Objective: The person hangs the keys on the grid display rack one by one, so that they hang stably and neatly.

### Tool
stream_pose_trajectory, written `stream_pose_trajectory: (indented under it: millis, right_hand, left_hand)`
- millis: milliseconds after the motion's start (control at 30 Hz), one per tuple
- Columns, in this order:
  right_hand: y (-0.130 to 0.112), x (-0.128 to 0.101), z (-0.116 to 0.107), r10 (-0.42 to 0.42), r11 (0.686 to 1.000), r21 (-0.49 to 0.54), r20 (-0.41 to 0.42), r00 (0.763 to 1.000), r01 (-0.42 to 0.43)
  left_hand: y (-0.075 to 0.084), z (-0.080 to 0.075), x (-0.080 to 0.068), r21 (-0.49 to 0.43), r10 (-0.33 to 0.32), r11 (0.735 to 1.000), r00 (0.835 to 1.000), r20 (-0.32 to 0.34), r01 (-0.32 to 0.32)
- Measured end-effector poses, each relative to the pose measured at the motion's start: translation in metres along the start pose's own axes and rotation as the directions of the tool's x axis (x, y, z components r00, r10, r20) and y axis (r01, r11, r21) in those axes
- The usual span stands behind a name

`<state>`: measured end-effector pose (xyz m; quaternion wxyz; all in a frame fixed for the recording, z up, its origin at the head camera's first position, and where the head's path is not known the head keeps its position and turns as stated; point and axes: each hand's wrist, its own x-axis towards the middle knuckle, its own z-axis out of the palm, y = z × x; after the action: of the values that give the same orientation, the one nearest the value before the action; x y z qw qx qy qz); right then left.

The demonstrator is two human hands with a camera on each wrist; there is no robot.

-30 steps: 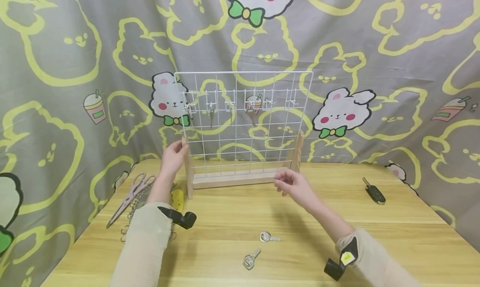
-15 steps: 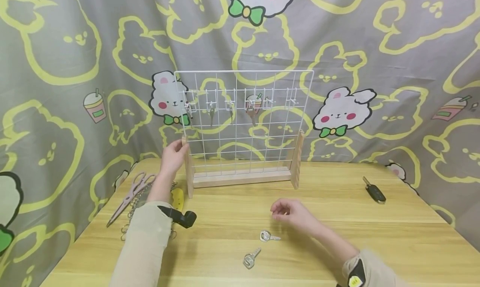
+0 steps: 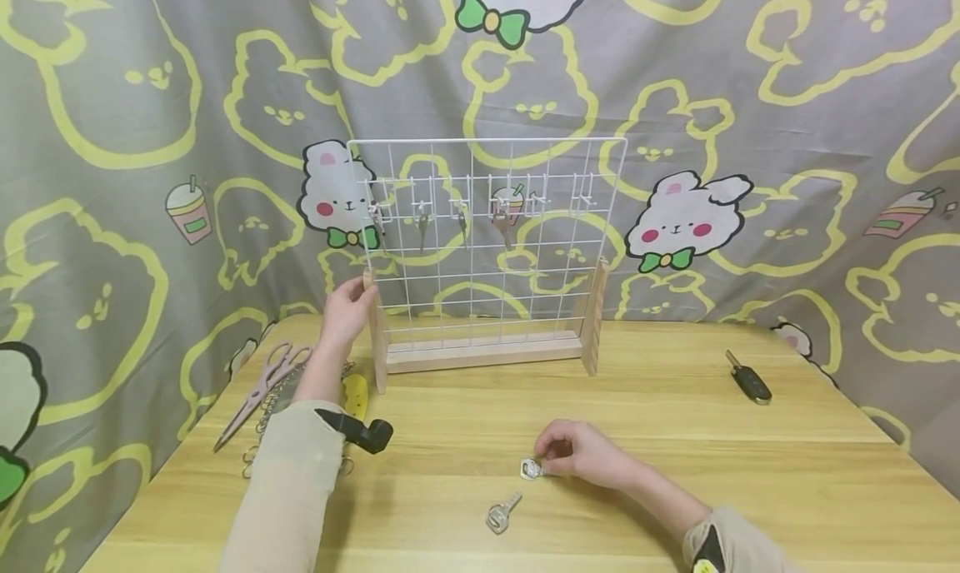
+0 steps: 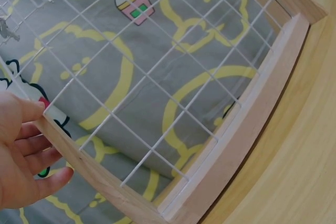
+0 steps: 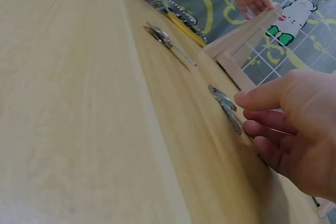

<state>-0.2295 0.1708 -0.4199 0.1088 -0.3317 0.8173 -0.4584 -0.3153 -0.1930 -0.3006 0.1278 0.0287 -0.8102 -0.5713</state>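
My left hand (image 3: 347, 311) grips the top of the left wooden post of a white wire grid rack (image 3: 487, 275); the left wrist view shows its fingertips at the wood (image 4: 79, 163). Several keys (image 3: 504, 227) hang from hooks along the grid's upper part. My right hand (image 3: 588, 455) is low over the table, thumb and fingers bent around the blade end of a silver key (image 3: 529, 470). A gap shows between thumb (image 5: 252, 97) and fingers beside this key (image 5: 224, 106) in the right wrist view. Another silver key (image 3: 502, 513) lies nearer the front.
Scissors (image 3: 264, 390), a heap of metal rings (image 3: 262, 427) and a yellow piece (image 3: 356, 396) lie around my left forearm. A black car key (image 3: 750, 385) is on the right of the wooden table (image 3: 810, 481). A patterned grey curtain (image 3: 675, 48) hangs behind.
My right hand has come down and toward me from the rack's lower right to the nearer silver key on the table. My left hand stays on the post.
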Motion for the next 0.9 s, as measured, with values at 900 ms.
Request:
stream_pose_trajectory:
  millis: [900]
  right_hand:
    - [0.0024, 0.0043, 0.0034, -0.047, 0.991, -0.126, -0.009, 0.999, 0.046]
  left_hand:
    - [-0.0020, -0.0004, 0.0007, -0.001, -0.002, 1.000, 1.000, 0.013, 0.002]
